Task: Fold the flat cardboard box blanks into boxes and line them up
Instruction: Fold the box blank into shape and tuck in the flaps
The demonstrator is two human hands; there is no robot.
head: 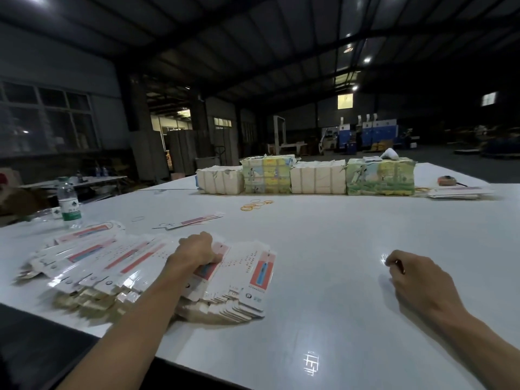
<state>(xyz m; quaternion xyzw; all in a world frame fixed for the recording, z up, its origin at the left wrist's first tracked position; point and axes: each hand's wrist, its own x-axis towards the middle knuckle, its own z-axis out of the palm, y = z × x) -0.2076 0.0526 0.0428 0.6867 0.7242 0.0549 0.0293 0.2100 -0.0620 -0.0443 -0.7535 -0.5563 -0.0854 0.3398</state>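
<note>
At lower left, your left hand (197, 250) grips the fanned box blanks (126, 257), long axes running up-frame; your right hand (410, 277), loosely curled, empty, rests well apart.

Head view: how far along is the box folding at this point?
Barely started. Done: no folded box shows near the hands on the table. In hand: the left hand rests with curled fingers on the fanned pile of flat blanks, seemingly taking the top one. The right hand hovers over bare tabletop, fingers loosely curled. Left: the whole pile, to fold and line up.
</note>
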